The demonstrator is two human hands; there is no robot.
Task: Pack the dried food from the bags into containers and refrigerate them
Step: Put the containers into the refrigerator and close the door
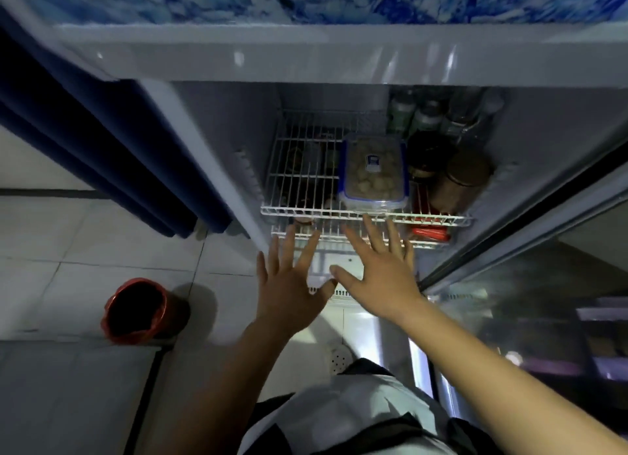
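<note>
A clear container (373,173) with a blue-clipped lid, filled with pale dried food, sits on the white wire shelf (299,211) inside the open fridge. My left hand (292,281) and my right hand (380,271) hover side by side just in front of the shelf's front edge, fingers spread and straight, holding nothing. Both hands are a little below and short of the container, not touching it.
Dark jars and a brown round tin (465,174) stand to the right of the container, with bottles (424,114) behind. A red item (430,233) lies on the lower shelf. The glass fridge door (530,305) stands open at the right. A red bin (136,310) stands on the tiled floor at the left.
</note>
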